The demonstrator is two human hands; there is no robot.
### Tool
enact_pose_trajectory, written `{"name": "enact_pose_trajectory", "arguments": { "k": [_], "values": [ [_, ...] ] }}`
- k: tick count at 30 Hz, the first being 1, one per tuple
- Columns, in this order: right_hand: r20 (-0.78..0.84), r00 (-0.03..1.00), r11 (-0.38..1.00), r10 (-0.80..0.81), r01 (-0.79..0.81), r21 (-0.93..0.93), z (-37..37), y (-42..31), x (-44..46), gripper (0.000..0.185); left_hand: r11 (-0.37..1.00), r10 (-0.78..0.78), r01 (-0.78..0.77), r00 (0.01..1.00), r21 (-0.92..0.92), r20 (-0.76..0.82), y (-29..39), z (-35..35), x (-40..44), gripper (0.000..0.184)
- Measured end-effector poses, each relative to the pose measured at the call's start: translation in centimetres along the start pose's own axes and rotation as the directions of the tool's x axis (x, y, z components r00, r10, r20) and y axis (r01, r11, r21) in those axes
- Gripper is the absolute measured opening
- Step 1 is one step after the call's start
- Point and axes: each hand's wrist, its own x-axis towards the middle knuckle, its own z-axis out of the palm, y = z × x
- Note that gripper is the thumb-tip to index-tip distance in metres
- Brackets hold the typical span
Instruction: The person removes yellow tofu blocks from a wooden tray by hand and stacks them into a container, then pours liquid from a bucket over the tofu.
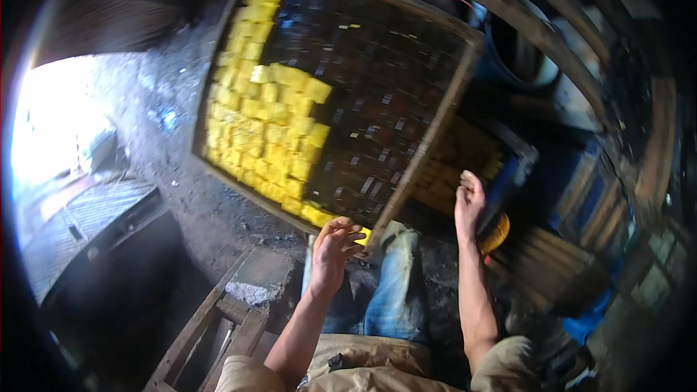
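A wood-framed tray [428, 147] with a dark mesh-like bottom lies in front of me. Yellow square pieces [272, 131] cover its left side in close rows and run along its near edge. At the tray's near right corner, my left hand [337, 250] has its fingers bent over a yellow piece [365, 236]; whether it grips the piece is not clear. My right hand [470, 199] is right of the tray, fingers curled together, above a lower, shaded batch of yellow pieces [443, 174]. Anything inside its fingers is too small to make out.
A blue-rimmed barrel [548, 76] stands at the upper right, near curved wooden beams [537, 25]. Wooden slats [544, 265] lie at the right. At the lower left are a wooden frame [192, 341] and a dark hollow container [123, 276].
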Motion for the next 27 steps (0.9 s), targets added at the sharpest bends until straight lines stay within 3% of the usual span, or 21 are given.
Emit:
{"name": "enact_pose_trajectory", "arguments": {
  "k": [3,5,7,9,11,13,15,17,18,19,21,22,23,24,25,27],
  "values": [
    [0.262,0.919,0.952,-0.293,0.307,-0.011,6.7,-10.7,-0.5,0.037,0.998,0.062,-0.063,0.997,-0.020,-0.049,2.5,-2.0,1.6,0.028],
    [0.378,0.864,0.938,-0.331,0.344,0.036,13.2,-14.7,0.4,0.039,0.990,0.129,-0.133,0.989,-0.052,-0.075,4.2,-3.2,3.3,0.026],
    [0.385,0.765,0.807,-0.516,0.585,-0.081,19.9,-16.2,2.4,0.042,0.980,0.178,-0.184,0.981,-0.080,-0.075,6.4,-4.0,4.7,0.026],
    [0.333,0.719,0.665,-0.610,0.693,-0.279,26.1,-15.2,4.0,0.045,0.969,0.216,-0.223,0.973,-0.108,-0.079,8.5,-5.0,5.8,0.025],
    [0.356,0.735,0.524,-0.576,0.667,-0.530,29.8,-15.4,3.7,0.043,0.959,0.247,-0.258,0.964,-0.119,-0.099,10.8,-6.0,7.0,0.024],
    [0.376,0.713,0.497,-0.592,0.690,-0.527,31.3,-15.2,2.2,0.039,0.953,0.247,-0.257,0.966,-0.160,-0.081,12.3,-7.2,7.9,0.024],
    [0.311,0.705,0.546,-0.637,0.698,-0.464,31.6,-15.6,1.3,0.032,0.952,0.248,-0.258,0.966,-0.165,-0.076,13.8,-8.4,8.5,0.024],
    [0.309,0.842,0.795,-0.443,0.528,-0.298,30.7,-17.7,1.2,0.027,0.948,0.239,-0.249,0.968,-0.196,-0.076,14.9,-9.4,9.1,0.024],
    [0.269,0.778,0.757,-0.569,0.622,-0.200,31.1,-18.6,1.9,0.025,0.947,0.236,-0.248,0.968,-0.205,-0.082,15.4,-9.9,9.4,0.024],
    [0.308,0.775,0.785,-0.551,0.607,-0.122,31.7,-19.4,2.5,0.023,0.945,0.232,-0.247,0.968,-0.214,-0.091,15.8,-10.3,9.7,0.024],
    [0.464,0.779,0.801,-0.421,0.560,-0.214,33.1,-20.9,3.3,0.029,0.947,0.215,-0.232,0.972,-0.222,-0.096,16.3,-10.8,10.2,0.024],
    [0.466,0.779,0.797,-0.419,0.562,-0.224,33.9,-20.9,3.3,0.029,0.943,0.216,-0.232,0.972,-0.238,-0.092,16.6,-10.9,10.5,0.024],
    [0.409,0.743,0.570,-0.529,0.669,-0.477,34.8,-20.7,3.3,0.033,0.939,0.218,-0.233,0.972,-0.254,-0.087,16.8,-11.0,10.7,0.024],
    [0.384,0.669,0.286,-0.636,0.667,-0.688,35.5,-20.3,3.4,0.037,0.937,0.215,-0.230,0.973,-0.262,-0.084,17.1,-11.0,10.9,0.024],
    [0.389,0.666,0.279,-0.636,0.669,-0.689,35.8,-19.4,3.4,0.037,0.936,0.221,-0.233,0.972,-0.263,-0.076,17.4,-11.2,11.1,0.024],
    [0.481,0.637,0.393,-0.602,0.761,-0.516,35.5,-18.2,2.3,0.047,0.934,0.222,-0.233,0.972,-0.270,-0.074,17.9,-11.5,11.2,0.023]
  ]
}}
